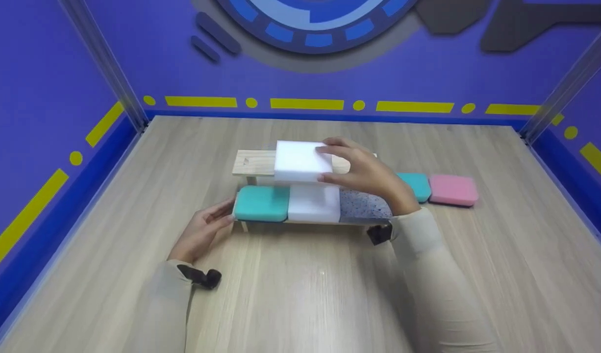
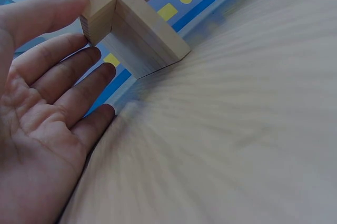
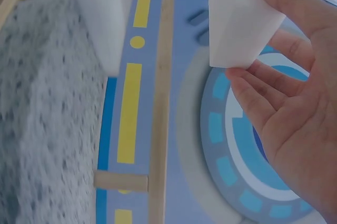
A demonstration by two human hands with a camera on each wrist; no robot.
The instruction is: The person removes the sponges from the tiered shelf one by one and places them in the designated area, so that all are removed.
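Observation:
My right hand [image 1: 366,169] grips a white sponge block [image 1: 300,162] between thumb and fingers, over the upper plank of a two-step wooden rack [image 1: 254,162]. The right wrist view shows the thumb on one side of this white block [image 3: 239,19] and fingertips at its lower edge. My left hand [image 1: 202,230] is at the left end of the lower step. In the left wrist view its thumb and index finger pinch the plank end [image 2: 100,24]; the other fingers extend below. A teal sponge [image 1: 261,203], a second white block [image 1: 314,203] and a speckled grey block [image 1: 364,205] line the lower step.
Right of the rack, another teal sponge [image 1: 414,186] and a pink sponge [image 1: 453,189] lie side by side on the wood-grain table [image 1: 290,294]. Blue panels [image 1: 310,83] with yellow marks enclose the back and sides. A dark wrist camera [image 1: 379,234] sits near the lower step's right end.

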